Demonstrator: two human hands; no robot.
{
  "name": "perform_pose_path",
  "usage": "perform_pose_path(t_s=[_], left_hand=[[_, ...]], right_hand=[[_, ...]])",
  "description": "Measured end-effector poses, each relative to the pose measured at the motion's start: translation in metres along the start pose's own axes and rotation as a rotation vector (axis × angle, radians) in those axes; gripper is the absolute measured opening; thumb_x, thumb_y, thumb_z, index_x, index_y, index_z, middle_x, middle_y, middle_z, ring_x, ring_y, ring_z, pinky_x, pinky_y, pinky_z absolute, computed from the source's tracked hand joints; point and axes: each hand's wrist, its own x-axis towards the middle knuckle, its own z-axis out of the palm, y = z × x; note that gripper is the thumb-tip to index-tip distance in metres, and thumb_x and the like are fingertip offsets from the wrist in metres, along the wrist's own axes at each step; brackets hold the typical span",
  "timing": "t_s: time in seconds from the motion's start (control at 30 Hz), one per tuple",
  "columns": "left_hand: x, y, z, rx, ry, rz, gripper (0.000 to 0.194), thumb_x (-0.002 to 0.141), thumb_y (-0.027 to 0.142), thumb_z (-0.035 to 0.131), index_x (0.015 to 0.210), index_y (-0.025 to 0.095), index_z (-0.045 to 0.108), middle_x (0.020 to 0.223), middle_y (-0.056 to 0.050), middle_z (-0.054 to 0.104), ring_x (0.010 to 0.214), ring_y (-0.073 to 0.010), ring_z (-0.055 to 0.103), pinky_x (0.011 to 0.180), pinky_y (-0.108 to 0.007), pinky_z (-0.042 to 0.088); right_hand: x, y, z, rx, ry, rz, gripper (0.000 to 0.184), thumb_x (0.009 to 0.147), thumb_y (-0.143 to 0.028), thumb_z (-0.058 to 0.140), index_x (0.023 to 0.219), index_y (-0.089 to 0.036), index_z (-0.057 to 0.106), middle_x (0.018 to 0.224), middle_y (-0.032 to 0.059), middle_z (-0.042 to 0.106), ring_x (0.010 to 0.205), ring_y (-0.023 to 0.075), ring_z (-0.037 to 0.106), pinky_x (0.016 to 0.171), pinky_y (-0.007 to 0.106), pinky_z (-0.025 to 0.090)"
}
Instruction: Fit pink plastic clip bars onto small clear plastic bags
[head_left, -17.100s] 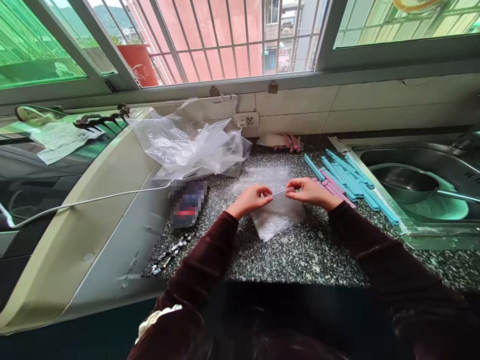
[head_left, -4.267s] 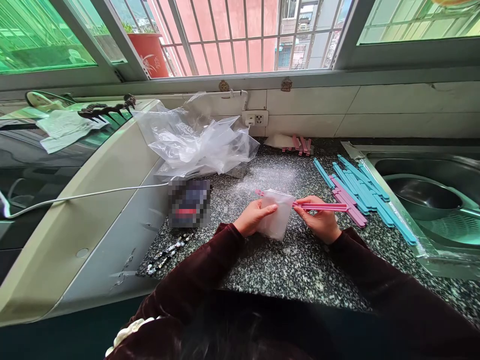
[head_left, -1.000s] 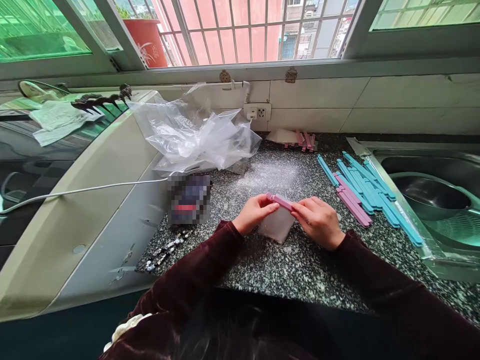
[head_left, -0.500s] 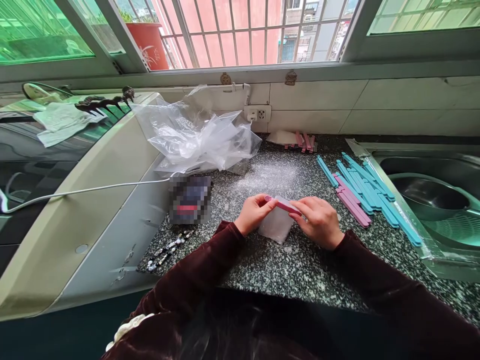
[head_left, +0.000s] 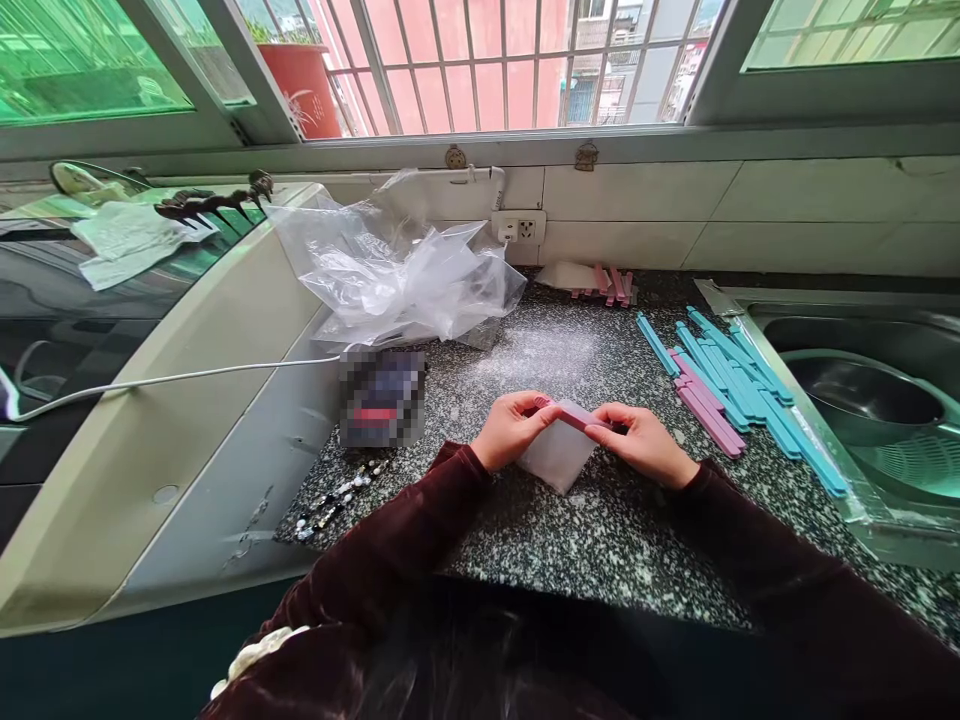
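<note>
A pink bag sealing clip (head_left: pixel 576 414) lies across the top of a small clear plastic bag (head_left: pixel 559 455) with whitish contents. My left hand (head_left: pixel 514 428) pinches the clip's left end between thumb and fingers. At the other end, my right hand (head_left: pixel 641 438) grips the clip with its thumb on the near side. The bag hangs below the clip, close over the speckled counter; whether it touches the stone I cannot tell. White powder (head_left: pixel 544 355) is spread on the counter just beyond my hands.
Turquoise clips (head_left: pixel 739 375) and pink clips (head_left: pixel 705 405) lie to the right, beside a sink (head_left: pixel 810 300) holding a pot. Behind are a filled bag with pink clips (head_left: pixel 615 285) and crumpled plastic bags (head_left: pixel 420 280). A blurred dark object (head_left: pixel 381 398) and beaded strand (head_left: pixel 341 497) lie left.
My right hand has shifted slightly, its fingers now lower and closer along the clip's right end. The bag has swung a little to the right.
</note>
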Motion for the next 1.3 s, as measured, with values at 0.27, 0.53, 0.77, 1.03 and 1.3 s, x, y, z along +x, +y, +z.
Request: perform_pose_path(t_s=[0.27,0.53,0.77,1.03,1.3], left_hand=[[0.000,0.001,0.000,-0.101,0.006,-0.064,0.035,0.073,0.048,0.060,0.067,0.014,0.060,0.065,-0.001,0.057,0.063,-0.0115,0.049,0.060,-0.024,0.040],[0.001,-0.006,0.004,-0.139,-0.196,-0.278,0.035,0.066,0.048,0.065,0.062,0.013,0.059,0.059,0.000,0.056,0.057,-0.0112,0.048,0.057,-0.024,0.038],[0.003,-0.004,-0.003,-0.085,-0.254,-0.230,0.038,0.066,0.047,0.067,0.078,0.011,0.066,0.069,-0.003,0.062,0.062,-0.0125,0.051,0.059,-0.024,0.038],[0.000,0.000,0.002,-0.265,-0.117,-0.254,0.044,0.061,0.047,0.072,0.087,0.012,0.066,0.076,-0.004,0.065,0.070,-0.0138,0.056,0.069,-0.027,0.043],[0.006,-0.004,-0.002,-0.487,0.115,-0.250,0.044,0.058,0.048,0.075,0.084,0.013,0.068,0.081,-0.004,0.068,0.072,-0.0133,0.056,0.068,-0.025,0.044]], right_hand=[[-0.001,-0.006,-0.001,0.007,0.074,-0.070,0.029,0.074,-0.045,0.058,0.071,-0.017,0.062,0.068,0.0022,0.062,0.065,0.0147,0.053,0.062,0.026,0.042],[-0.001,-0.004,-0.011,0.092,0.282,-0.056,0.032,0.074,-0.049,0.059,0.070,-0.018,0.060,0.062,0.0000,0.054,0.058,0.0127,0.047,0.055,0.026,0.039],[0.000,-0.002,-0.013,0.065,0.287,-0.112,0.034,0.076,-0.051,0.058,0.072,-0.018,0.062,0.068,0.0025,0.058,0.063,0.0140,0.051,0.058,0.027,0.043],[0.001,-0.001,0.004,0.026,0.178,-0.198,0.033,0.077,-0.050,0.058,0.073,-0.017,0.065,0.068,0.0034,0.062,0.065,0.0148,0.053,0.062,0.029,0.045],[0.004,0.004,0.007,0.089,0.117,-0.006,0.029,0.069,-0.044,0.064,0.080,-0.017,0.061,0.070,0.0011,0.060,0.056,0.0115,0.048,0.054,0.026,0.041]])
